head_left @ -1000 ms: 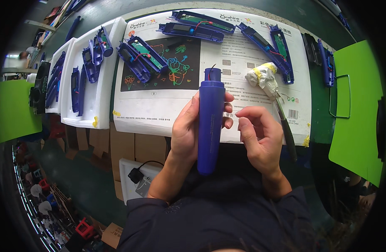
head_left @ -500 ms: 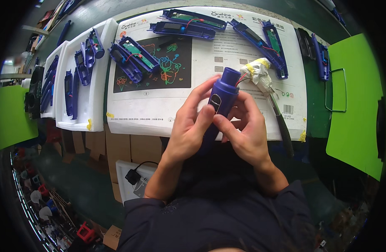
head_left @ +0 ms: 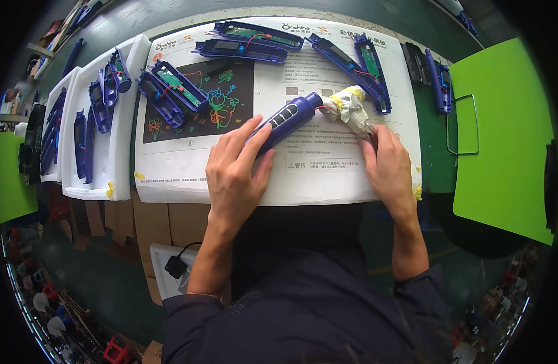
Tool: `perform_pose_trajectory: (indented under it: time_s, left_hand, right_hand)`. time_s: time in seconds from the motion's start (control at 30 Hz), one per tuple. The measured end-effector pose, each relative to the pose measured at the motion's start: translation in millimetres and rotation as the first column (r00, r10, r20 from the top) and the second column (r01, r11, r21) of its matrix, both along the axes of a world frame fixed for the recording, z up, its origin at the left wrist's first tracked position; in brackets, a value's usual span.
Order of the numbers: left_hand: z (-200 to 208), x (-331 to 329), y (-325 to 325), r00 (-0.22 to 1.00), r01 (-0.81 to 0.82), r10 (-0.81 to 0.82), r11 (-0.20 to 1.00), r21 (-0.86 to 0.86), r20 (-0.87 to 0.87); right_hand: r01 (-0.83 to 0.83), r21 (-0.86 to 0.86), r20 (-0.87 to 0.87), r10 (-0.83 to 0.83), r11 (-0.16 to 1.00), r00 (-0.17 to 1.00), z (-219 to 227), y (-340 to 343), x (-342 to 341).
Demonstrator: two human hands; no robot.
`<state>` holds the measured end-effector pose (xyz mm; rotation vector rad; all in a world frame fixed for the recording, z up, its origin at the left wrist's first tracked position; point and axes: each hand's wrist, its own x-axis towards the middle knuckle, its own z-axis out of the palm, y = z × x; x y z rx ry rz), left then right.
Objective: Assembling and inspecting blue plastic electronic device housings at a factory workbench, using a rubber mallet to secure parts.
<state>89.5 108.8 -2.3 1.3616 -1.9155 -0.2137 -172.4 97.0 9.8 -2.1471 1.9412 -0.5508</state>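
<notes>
My left hand [head_left: 235,173] is wrapped over the lower part of a closed dark blue tube-shaped housing [head_left: 286,123], which lies slanted on the white printed box. Dark buttons with pale outlines face up on the housing, and a short red wire shows at its far end. Right beside that end is the head of a hammer [head_left: 350,108], wrapped in white material with yellow tape. My right hand [head_left: 388,167] closes around the hammer just behind its head and covers most of the handle.
Opened blue housings [head_left: 173,88] with green circuit boards and red wires lie around the box [head_left: 327,191]. More fill a white foam tray [head_left: 73,189] at the left. Green panels [head_left: 503,164] stand at both sides, and a wire stand [head_left: 477,127] is at the right.
The blue housing was held up in both hands; now it lies tilted on the box under my left hand. My right hand has let go of it and taken hold of the hammer.
</notes>
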Motion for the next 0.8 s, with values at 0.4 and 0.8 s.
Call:
perform_pose_trajectory:
  time_s: [0.4, 0.8]
  left_hand:
    - [-8, 2, 3, 0.983, 0.103, -0.104, 0.995, -0.017, -0.151]
    - [-9, 5, 0, 0.983, 0.120, -0.125, 0.992, -0.042, -0.138]
  right_hand:
    - [-0.119, 0.096, 0.546, 0.047, 0.988, 0.836, 51, 14, 12]
    - [-0.484, -0.138, 0.209, 0.503, 0.864, 0.838, 35, 13, 39]
